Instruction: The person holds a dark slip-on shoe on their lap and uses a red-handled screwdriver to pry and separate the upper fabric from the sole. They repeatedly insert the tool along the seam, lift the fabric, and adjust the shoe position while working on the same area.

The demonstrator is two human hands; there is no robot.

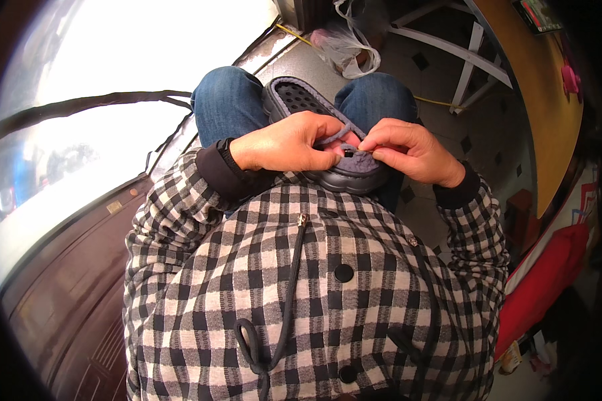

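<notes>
A black clog-style slipper (pixel 346 182) with dotted insole and grey fleece trim (pixel 363 162) lies slantwise across my lap. My left hand (pixel 289 142) grips the slipper at its near end, thumb on the near side and fingers under a grey fleece strip. Close against it, my right hand (pixel 409 148) is closed in a pinch over the same trim. A tiny dark piece shows between the two hands; what the right fingertips hold is too small to make out.
My knees in blue jeans (pixel 229 100) support the slipper. Beyond them a clear plastic bag (pixel 348 50) rests on the tiled floor. A wooden tabletop (pixel 528 80) on white legs (pixel 471 60) curves along the right, with a red cloth (pixel 538 287) below. Brown panelling (pixel 67 287) stands at left.
</notes>
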